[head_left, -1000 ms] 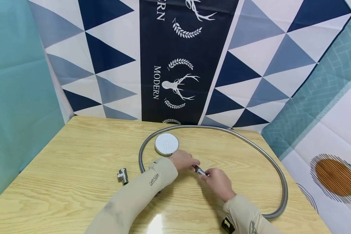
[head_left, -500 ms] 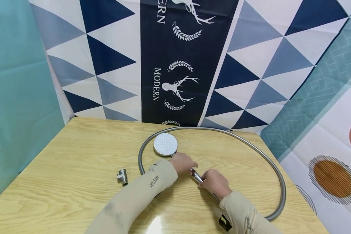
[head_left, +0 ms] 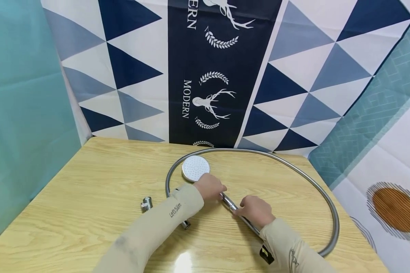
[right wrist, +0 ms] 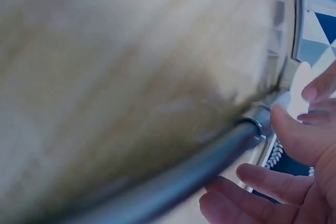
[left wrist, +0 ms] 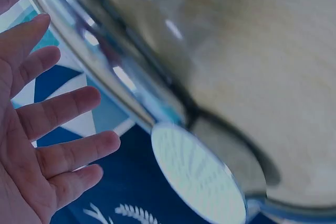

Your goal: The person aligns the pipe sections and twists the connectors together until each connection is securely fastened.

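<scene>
A hand shower (head_left: 196, 168) with a round white spray face lies on the table, its chrome handle (head_left: 226, 199) slanting toward the front right. The handle meets a grey shower hose (head_left: 248, 223) at a metal connector (right wrist: 257, 121). My left hand (head_left: 210, 186) is over the handle in the head view; in the left wrist view its fingers (left wrist: 68, 153) are spread and apart from the handle. Beside the connector is my right hand (head_left: 255, 211), its thumb tip right at the metal and its other fingers (right wrist: 273, 182) loosely extended beside the hose.
The hose loops round the back and right of the wooden table (head_left: 89, 201); its free end (head_left: 185, 224) shows below the left sleeve. A chrome tee fitting (head_left: 146, 204) stands left of that sleeve, partly hidden. Patterned cloth (head_left: 136, 76) hangs behind the table.
The right hand has loosened from the connector and the left hand has shifted slightly up the handle, so more of the handle and hose joint shows. The hand shower stays nearly in place.
</scene>
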A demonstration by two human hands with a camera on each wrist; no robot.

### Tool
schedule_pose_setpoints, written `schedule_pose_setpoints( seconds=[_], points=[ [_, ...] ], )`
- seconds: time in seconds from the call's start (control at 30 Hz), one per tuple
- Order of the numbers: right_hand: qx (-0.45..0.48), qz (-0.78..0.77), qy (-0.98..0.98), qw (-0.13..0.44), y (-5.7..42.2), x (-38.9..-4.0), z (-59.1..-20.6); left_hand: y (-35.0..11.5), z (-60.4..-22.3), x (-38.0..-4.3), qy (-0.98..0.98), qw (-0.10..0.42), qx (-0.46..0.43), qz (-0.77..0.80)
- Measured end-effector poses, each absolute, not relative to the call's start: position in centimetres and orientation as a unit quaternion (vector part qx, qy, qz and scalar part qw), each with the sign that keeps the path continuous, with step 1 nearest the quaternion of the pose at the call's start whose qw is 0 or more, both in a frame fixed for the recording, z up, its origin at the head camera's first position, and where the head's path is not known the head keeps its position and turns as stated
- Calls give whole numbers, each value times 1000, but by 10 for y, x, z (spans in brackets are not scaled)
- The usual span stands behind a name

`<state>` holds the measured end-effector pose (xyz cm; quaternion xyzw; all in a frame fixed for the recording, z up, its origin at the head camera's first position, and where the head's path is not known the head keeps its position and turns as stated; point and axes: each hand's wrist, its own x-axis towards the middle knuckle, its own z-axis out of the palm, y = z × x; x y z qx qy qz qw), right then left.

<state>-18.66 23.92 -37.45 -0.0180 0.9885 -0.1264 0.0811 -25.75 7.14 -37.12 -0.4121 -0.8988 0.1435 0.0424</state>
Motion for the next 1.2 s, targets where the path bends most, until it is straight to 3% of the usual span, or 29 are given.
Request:
schedule_pose_setpoints(
  seconds=[0.3,0.47,0.77,1.03,1.2],
  points=[
    [-130,-120,983,55,228,-200,-363,9,-346,-265,-933,-84,-341,-71],
    [-212,-132,968,19,216,-205,-365,-26,-337,-264,-951,-92,-291,-57],
    [-468,-60,873,-124,194,-220,-379,-84,-335,-252,-960,-111,-257,-17],
    [-538,-31,834,-117,168,-220,-387,-129,-343,-236,-959,-132,-249,-29],
    [-561,-29,819,-119,151,-219,-393,-153,-349,-229,-958,-109,-262,-33]
  ],
)
